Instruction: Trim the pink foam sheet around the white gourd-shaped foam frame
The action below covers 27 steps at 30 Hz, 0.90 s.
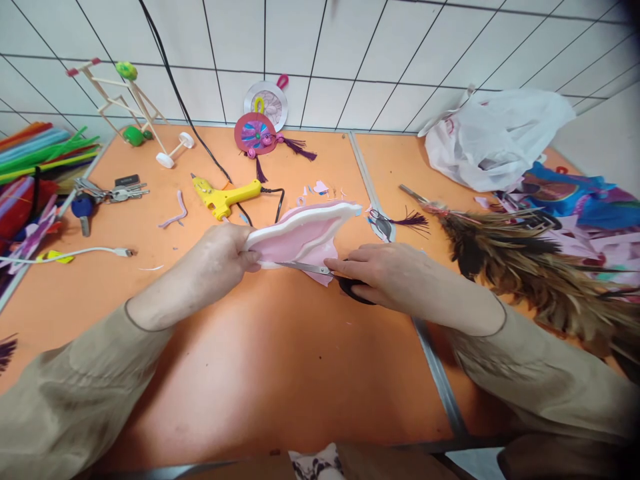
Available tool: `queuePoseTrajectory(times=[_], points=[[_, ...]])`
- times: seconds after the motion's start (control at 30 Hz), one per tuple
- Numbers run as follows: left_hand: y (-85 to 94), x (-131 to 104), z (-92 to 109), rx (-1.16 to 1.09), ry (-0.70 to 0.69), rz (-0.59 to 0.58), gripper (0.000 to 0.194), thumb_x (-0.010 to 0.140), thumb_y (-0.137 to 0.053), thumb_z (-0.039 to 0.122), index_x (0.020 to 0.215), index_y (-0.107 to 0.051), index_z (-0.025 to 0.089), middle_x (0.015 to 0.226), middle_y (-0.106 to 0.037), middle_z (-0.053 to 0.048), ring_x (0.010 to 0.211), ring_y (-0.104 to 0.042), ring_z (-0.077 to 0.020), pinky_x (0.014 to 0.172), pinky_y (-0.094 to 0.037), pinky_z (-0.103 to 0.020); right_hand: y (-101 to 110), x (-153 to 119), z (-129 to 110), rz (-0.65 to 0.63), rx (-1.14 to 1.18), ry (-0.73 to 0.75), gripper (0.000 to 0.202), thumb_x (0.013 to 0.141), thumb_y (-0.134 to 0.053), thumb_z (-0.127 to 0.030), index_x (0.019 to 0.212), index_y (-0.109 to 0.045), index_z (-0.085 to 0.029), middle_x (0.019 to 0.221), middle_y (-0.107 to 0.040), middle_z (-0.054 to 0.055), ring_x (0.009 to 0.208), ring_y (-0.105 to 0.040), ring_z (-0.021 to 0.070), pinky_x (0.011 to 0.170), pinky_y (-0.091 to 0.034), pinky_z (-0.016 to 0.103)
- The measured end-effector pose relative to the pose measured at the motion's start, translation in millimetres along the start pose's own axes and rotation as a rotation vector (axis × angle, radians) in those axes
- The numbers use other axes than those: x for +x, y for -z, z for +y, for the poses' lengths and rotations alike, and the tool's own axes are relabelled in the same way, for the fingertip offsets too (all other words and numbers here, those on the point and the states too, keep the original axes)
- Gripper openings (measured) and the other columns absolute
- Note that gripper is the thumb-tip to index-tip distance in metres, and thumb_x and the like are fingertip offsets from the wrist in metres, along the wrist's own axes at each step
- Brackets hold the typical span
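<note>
My left hand (227, 247) pinches the left end of a pink sheet piece (285, 243) edged with a thick white foam-like band (300, 217). The piece is held up above the table, tilted toward me. In my right hand (385, 273) is a pair of scissors (357, 288) with black handles. Their blades point left and lie along the lower edge of the pink sheet, where a flap hangs down below them. My right fingertips are close to the sheet's right side; whether they touch it I cannot tell.
On the orange table (280, 373) behind my hands lie a yellow glue gun (225, 197), paper scraps (320, 188) and tasselled round ornaments (256, 133). Keys (120, 192), a white cable (100, 251) and a stick frame on wheels (135, 113) are left. Feathers (520, 260) and a plastic bag (495, 137) are right.
</note>
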<state>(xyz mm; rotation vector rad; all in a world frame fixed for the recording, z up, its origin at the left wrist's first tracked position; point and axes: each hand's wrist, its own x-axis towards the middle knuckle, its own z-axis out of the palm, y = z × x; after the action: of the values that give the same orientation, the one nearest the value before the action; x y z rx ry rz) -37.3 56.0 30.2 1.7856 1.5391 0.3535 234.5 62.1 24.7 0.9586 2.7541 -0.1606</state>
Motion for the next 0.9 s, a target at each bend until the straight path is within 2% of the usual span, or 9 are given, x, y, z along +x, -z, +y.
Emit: queuePoseTrajectory(times=[0.17, 0.43, 0.6, 0.77, 0.9], points=[[0.3, 0.7, -2.1, -0.023, 0.021, -0.004, 0.018, 0.074, -0.054, 0.033, 0.061, -0.053, 0.021, 0.067, -0.055, -0.001, 0.064, -0.05, -0.0163, 0.06, -0.042, -0.029, -4.6, -0.7, -0.6, 0.075, -0.065, -0.017, 0.031, 0.09, -0.052, -0.013, 0.115, -0.066, -0.023, 0.082, -0.067, 0.005, 0.073, -0.06, 0.0216, 0.058, -0.029, 0.034], [-1.7, 2.5, -7.3, -0.048, 0.043, -0.012, 0.018, 0.072, -0.056, 0.035, 0.06, -0.054, 0.02, 0.069, -0.056, -0.002, 0.066, -0.052, -0.0178, 0.062, -0.042, -0.03, -12.1, -2.0, 3.2, 0.134, -0.154, -0.001, 0.03, 0.092, -0.049, -0.015, 0.115, -0.065, -0.024, 0.085, -0.067, 0.005, 0.074, -0.059, 0.0199, 0.059, -0.028, 0.034], [-3.2, 3.1, -9.0, -0.096, 0.005, -0.003, 0.019, 0.07, -0.057, 0.034, 0.057, -0.054, 0.021, 0.065, -0.056, -0.001, 0.064, -0.052, -0.0177, 0.061, -0.041, -0.029, -12.5, -1.4, 5.7, 0.141, -0.202, 0.046, 0.034, 0.091, -0.045, -0.009, 0.115, -0.066, -0.02, 0.082, -0.066, 0.005, 0.073, -0.058, 0.0206, 0.06, -0.028, 0.035], [-3.5, 3.4, -9.0, -0.121, 0.005, 0.015, 0.02, 0.069, -0.059, 0.034, 0.055, -0.055, 0.021, 0.064, -0.057, -0.002, 0.063, -0.052, -0.0178, 0.059, -0.04, -0.029, -14.8, -2.0, 6.2, 0.176, -0.243, 0.044, 0.036, 0.089, -0.045, -0.006, 0.114, -0.067, -0.021, 0.08, -0.065, 0.004, 0.073, -0.057, 0.0206, 0.061, -0.028, 0.035], [-4.3, 4.1, -9.3, -0.16, 0.034, 0.027, 0.018, 0.068, -0.061, 0.032, 0.054, -0.056, 0.021, 0.063, -0.056, -0.002, 0.063, -0.052, -0.0181, 0.059, -0.04, -0.029, -16.2, -2.8, 6.0, 0.2, -0.187, 0.02, 0.038, 0.088, -0.045, -0.003, 0.112, -0.068, -0.023, 0.078, -0.063, 0.005, 0.073, -0.055, 0.0203, 0.061, -0.028, 0.035]])
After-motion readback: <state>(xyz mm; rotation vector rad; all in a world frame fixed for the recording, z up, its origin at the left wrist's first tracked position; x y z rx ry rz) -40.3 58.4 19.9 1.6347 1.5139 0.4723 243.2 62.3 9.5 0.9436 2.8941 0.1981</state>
